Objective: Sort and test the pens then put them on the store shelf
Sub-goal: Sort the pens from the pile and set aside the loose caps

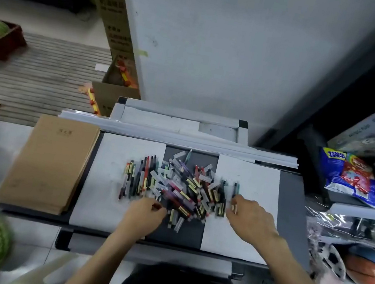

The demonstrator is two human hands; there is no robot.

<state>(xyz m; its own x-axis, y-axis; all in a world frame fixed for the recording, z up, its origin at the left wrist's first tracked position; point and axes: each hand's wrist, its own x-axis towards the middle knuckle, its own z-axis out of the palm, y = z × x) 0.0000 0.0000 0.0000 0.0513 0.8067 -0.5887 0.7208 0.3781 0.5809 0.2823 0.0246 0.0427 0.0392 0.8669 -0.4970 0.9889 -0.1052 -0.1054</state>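
Right against left grip (145, 211), pens (181, 188).

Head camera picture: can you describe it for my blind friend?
A jumbled pile of colourful plastic pens lies on a dark grey table. The left hand pinches a red pen; the right hand touches the pile's edge.

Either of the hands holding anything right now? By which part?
Left hand pinches a red pen at its near end. Right hand reaches a dark pen at the right edge of the pile; any grip is too blurred to tell.
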